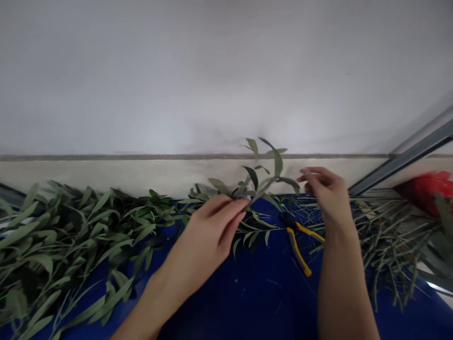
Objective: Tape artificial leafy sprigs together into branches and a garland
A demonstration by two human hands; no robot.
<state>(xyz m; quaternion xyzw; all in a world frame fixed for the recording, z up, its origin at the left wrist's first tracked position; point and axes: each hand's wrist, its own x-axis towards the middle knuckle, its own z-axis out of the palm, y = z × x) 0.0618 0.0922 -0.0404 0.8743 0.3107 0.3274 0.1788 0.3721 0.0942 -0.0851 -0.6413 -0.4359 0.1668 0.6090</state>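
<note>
A smooth pale grey wall point(226, 71) fills the upper view, with a cream skirting band point(177, 175) along its foot and a grey metal frame rail point(406, 156) slanting across the far right corner. Below lies a deep blue worktop point(262, 297), its far edge meeting the band. Toward the left of that edge sits a thick heap of broad-leaved green branches point(71, 241). Toward the right sits a tangle of thin, narrow-leaved stems point(389, 241), with a crumpled red plastic bag point(424, 191) at the far right corner.

Near the middle of the far edge, the left hand point(208, 231) has its fingers pressed together, pinching the woody stem of a slender grey-green leafy sprig point(262, 182) that rises over the edge against the band. The right hand point(327, 193) hangs just beside the sprig's leaves, fingers loosely curled and holding nothing visible. Yellow-and-black-handled pruning snips point(299, 248) lie on the worktop below it. The low pinch seems well placed, steadying the stem while leaving the leaves clear of the fingers.
</note>
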